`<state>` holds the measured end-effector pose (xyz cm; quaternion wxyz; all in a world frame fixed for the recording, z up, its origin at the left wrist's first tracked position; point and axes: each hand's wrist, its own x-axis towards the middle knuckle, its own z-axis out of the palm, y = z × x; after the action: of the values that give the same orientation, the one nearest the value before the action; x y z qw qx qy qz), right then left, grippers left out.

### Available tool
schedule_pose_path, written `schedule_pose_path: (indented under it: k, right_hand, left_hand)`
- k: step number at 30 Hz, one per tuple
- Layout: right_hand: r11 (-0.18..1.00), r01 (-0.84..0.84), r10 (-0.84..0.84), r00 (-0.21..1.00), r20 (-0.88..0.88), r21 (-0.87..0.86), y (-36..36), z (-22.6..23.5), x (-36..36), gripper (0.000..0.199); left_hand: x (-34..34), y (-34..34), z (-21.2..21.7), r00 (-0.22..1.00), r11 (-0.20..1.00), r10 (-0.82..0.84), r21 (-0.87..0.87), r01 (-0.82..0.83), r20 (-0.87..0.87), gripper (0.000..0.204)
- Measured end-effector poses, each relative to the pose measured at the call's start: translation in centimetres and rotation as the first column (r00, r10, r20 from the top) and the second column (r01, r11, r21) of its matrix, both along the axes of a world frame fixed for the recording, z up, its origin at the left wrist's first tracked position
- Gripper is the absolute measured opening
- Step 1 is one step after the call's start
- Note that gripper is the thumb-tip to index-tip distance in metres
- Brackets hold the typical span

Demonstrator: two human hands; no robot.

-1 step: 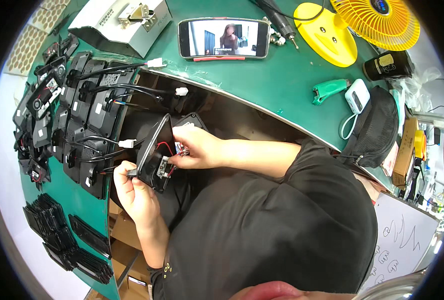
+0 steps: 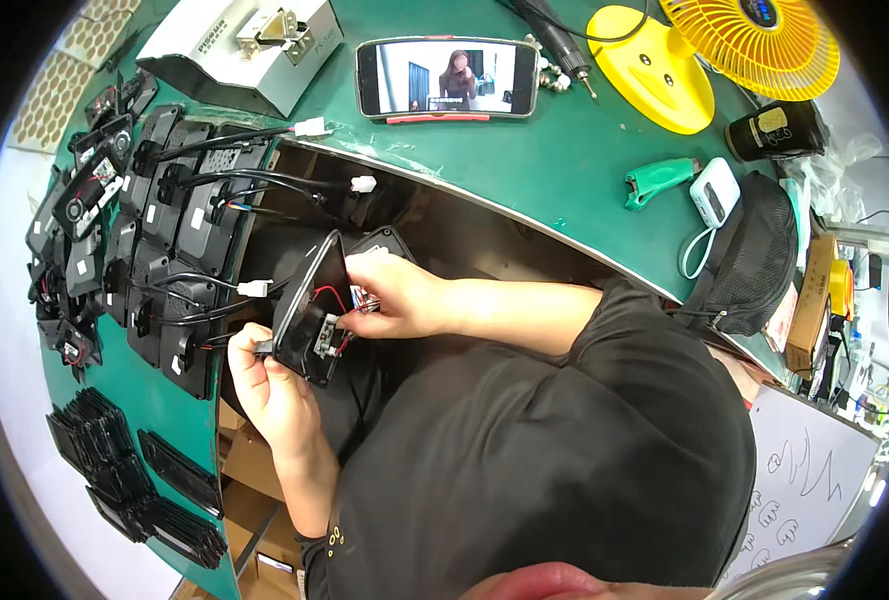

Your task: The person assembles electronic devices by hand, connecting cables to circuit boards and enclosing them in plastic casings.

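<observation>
My left hand [image 2: 272,392] grips the lower edge of an open black plastic housing [image 2: 309,290], thumb and fingers closed on it. The housing is tilted on edge above my lap. Inside it sit a pale connector strip [image 2: 326,336] and red wires [image 2: 334,292]. My right hand [image 2: 396,295] reaches in from the right, fingers bent around the bundle of wires, its thumb beside the connector strip. Behind these fingers shows a second black housing part [image 2: 389,240]; whether my right hand also grips it is hidden.
Black housings with cables [image 2: 169,230] crowd the left of the green table [image 2: 554,170], above stacked black covers [image 2: 99,450]. At the back are a white box [image 2: 239,60], propped phone [image 2: 448,78], screwdriver [image 2: 562,45] and yellow fan [image 2: 754,45]. A black pouch [image 2: 754,255] lies right.
</observation>
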<state>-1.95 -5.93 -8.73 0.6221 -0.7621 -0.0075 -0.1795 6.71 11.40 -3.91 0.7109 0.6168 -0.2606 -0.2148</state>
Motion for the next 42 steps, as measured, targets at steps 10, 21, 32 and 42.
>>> schedule_pose_path:
  k: [10, 21, 32, 42]
  right_hand:
    - [0.929, -0.037, -0.006, 0.993, 0.116, 0.368, -0.2, -0.6, 0.4, 0.052]
    - [0.891, 0.045, -0.079, 0.995, -0.057, -0.452, -4.2, 5.7, -4.7, 0.076]
    - [0.844, 0.072, -0.099, 0.995, -0.022, -0.531, -3.1, 1.9, -3.9, 0.075]
    - [0.900, 0.203, -0.220, 0.975, 0.000, -0.386, -2.7, -3.3, -3.3, 0.080]
  left_hand:
    - [-0.3, 0.2, 2.1, 0.844, 0.977, -0.082, 0.209, -0.037, 0.531, 0.024]
    - [-1.1, -1.3, 3.3, 0.307, 0.923, -0.317, 0.366, -0.117, 0.897, 0.031]
    - [-2.4, 1.1, 0.6, 0.347, 0.959, -0.181, 0.243, -0.144, 0.920, 0.017]
    - [-3.1, 3.7, -3.7, 0.650, 0.648, -0.359, 0.680, -0.343, 0.669, 0.025]
